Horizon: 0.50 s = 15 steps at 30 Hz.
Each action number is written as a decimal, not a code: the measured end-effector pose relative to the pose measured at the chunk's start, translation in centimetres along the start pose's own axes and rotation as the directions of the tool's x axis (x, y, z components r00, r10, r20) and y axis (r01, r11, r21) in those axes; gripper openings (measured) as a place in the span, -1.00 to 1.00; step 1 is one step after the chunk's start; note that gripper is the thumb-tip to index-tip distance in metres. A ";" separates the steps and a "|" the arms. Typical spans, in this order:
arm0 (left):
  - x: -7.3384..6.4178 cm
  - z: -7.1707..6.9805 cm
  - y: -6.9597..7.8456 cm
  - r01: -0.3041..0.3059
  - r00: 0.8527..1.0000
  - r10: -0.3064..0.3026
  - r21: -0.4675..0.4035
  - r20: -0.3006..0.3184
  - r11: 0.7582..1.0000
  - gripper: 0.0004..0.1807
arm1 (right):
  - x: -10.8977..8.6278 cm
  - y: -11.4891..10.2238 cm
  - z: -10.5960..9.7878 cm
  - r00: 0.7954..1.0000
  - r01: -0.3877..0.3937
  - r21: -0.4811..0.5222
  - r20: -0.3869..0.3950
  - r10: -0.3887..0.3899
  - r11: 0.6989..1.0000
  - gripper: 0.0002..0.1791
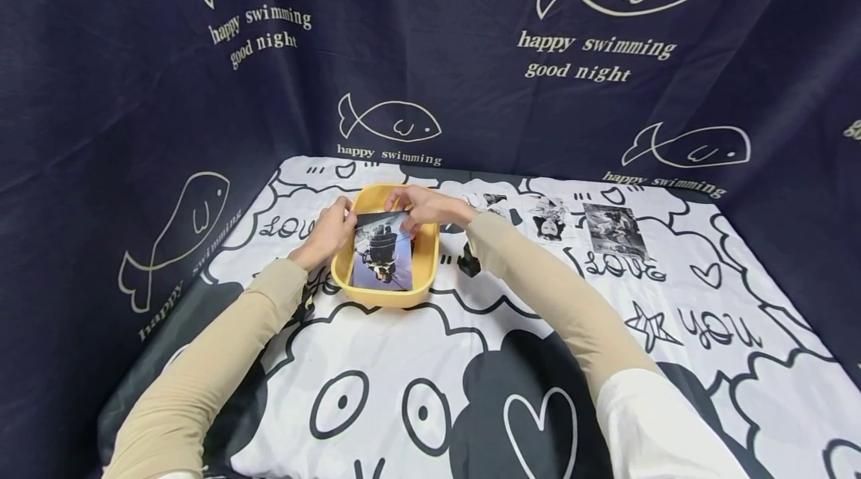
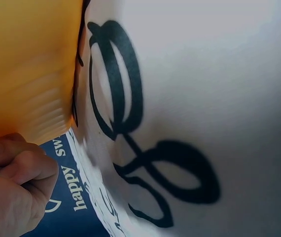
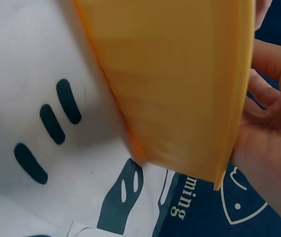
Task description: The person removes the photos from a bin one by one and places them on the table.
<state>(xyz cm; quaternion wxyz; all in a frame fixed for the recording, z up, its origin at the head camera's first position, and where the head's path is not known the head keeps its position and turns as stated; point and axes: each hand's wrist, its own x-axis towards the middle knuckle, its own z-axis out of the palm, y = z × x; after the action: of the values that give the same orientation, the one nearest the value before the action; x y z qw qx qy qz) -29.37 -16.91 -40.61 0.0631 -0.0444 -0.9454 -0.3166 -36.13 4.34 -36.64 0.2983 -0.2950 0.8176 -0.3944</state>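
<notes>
A yellow plastic basket (image 1: 425, 270) sits on the patterned cloth, and a colour photo print (image 1: 393, 255) lies tilted inside it. My left hand (image 1: 329, 231) reaches over the basket's left rim and pinches the photo near its top left corner. Its thumb and forefinger come together beside the wall in the left wrist view. My right hand (image 1: 430, 206) reaches in from the right, bent fingers and thumb around the photo's top right corner. The basket wall (image 3: 180, 89) hides those fingertips in the right wrist view, so a pinch cannot be confirmed. A dark strip shows along the photo's top edge.
Right of the basket lie three black-and-white prints: one near my right forearm (image 1: 496, 204), a middle one (image 1: 548, 221) and a darker one (image 1: 613, 231). A small black object (image 1: 468, 262) sits beside the right sleeve. Dark blue curtains (image 1: 471, 120) enclose the cloth-covered surface (image 1: 403, 344).
</notes>
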 end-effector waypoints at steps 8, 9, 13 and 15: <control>0.0 0.0 0.1 -0.002 1.000 0.002 0.001 0.003 1.000 -0.77 | -1.2 -0.1 -1.4 0.994 0.041 0.061 -0.100 -0.034 0.997 -0.43; 0.0 0.0 0.1 -0.002 1.000 0.002 0.000 0.002 1.000 -0.78 | -1.4 -0.1 -1.7 0.992 0.048 0.073 -0.117 -0.039 0.996 -0.44; 0.2 0.0 0.0 -0.001 1.000 0.001 -0.009 0.007 1.000 -0.78 | -2.0 -0.1 -2.9 0.979 0.086 0.107 -0.196 -0.064 0.990 -0.46; 0.2 0.1 -0.1 0.001 1.000 -0.001 -0.014 0.008 1.000 -0.78 | -2.5 -0.1 -3.6 0.971 0.109 0.136 -0.226 -0.076 0.985 -0.47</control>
<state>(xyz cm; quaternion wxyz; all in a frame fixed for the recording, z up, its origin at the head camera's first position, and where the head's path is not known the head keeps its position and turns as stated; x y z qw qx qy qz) -29.62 -16.92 -40.69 0.0587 -0.0456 -0.9435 -0.3229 -37.07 7.73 -34.13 0.2083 -0.2643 0.7994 -0.4976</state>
